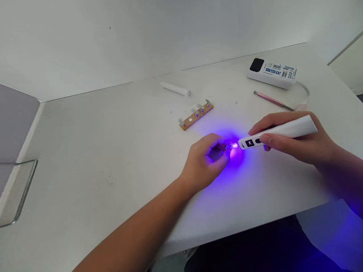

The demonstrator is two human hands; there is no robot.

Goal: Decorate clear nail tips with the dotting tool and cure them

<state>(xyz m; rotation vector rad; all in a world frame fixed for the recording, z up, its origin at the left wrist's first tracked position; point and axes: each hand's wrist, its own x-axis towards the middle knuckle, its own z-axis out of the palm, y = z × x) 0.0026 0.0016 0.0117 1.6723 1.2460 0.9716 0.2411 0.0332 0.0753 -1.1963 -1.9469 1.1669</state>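
Note:
Between thumb and fingertips, my left hand (pixel 205 162) pinches a small clear nail tip (pixel 233 146), which glows violet. My right hand (pixel 295 139) is wrapped round a white handheld UV lamp (pixel 286 129), its thumb beside the dark button. The lamp's lit end points left at the nail tip, a short gap away, and violet light spreads over the table beneath. Behind my left hand lies a wooden strip stand (pixel 195 117) with several clear nail tips standing on it and one bare white dot.
On the white table (pixel 85 151) a white tube (pixel 175 88) lies behind the stand. At the back right are a pink pen-like tool (pixel 270 99) and a white device (pixel 272 73) with a cable. A metal frame (pixel 27 189) is at the left edge.

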